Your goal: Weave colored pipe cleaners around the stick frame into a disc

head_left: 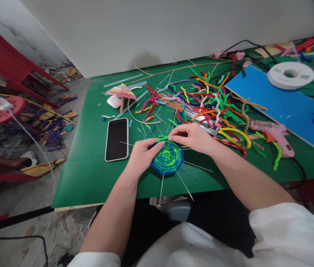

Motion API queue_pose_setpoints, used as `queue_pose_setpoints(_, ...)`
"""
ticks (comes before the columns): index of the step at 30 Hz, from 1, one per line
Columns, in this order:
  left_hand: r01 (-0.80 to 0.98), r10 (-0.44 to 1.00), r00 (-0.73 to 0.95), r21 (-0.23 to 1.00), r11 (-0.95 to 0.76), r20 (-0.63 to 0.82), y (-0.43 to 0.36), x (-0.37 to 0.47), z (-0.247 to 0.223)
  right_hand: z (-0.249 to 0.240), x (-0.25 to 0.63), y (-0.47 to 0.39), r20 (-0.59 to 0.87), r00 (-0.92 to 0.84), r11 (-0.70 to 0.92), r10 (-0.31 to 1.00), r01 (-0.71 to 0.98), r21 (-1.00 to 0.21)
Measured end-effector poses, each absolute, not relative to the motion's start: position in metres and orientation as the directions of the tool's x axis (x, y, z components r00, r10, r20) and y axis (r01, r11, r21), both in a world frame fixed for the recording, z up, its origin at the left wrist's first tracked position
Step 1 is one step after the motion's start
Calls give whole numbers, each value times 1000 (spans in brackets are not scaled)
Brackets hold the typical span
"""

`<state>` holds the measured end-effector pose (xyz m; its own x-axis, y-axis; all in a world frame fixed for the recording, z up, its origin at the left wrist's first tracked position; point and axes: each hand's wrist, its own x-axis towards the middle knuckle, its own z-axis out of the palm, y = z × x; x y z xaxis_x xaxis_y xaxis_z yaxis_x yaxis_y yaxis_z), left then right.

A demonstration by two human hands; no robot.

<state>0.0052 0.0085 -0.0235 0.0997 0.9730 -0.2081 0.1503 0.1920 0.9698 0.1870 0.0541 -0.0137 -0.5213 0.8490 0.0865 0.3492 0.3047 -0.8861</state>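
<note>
A round woven disc (168,160) of blue and green pipe cleaners lies low over the table's front, with thin wire spokes sticking out around it. My left hand (143,155) grips its upper left edge, thumb on top. At the far rim, my right hand (192,136) pinches a bright green pipe cleaner (162,138), whose short end shows between both hands. The fingertips hide part of the rim. Left of my left hand lies a phone (117,139) with a dark screen.
Behind the hands spreads a heap of coloured pipe cleaners (201,96). Scissors (236,138) and a pink glue gun (277,137) lie to the right, near a blue board (273,98) carrying a white spool (291,75). A mushroom-like pink-topped piece (122,92) stands at the back left.
</note>
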Motion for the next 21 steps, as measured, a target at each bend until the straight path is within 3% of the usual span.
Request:
queue_pose_setpoints(5, 176, 983, 74, 972, 155, -170, 9, 7, -24, -17, 185, 55, 62, -505, 226, 861, 271, -936)
queue_pose_setpoints(14, 263, 979, 71, 950, 167, -192, 12, 3, -21, -7, 199, 60, 28, -639, 381, 769, 423, -822)
queue_pose_setpoints(18, 269, 968, 134, 948, 172, -213, 10, 2, -19, 12, 204, 66, 1, -774, 607, 633, 496, -621)
queue_pose_setpoints(21, 273, 965, 153, 948, 164, -212, 10, 2, -18, 36, 195, 61, -100, -811, 753, 576, 574, -321)
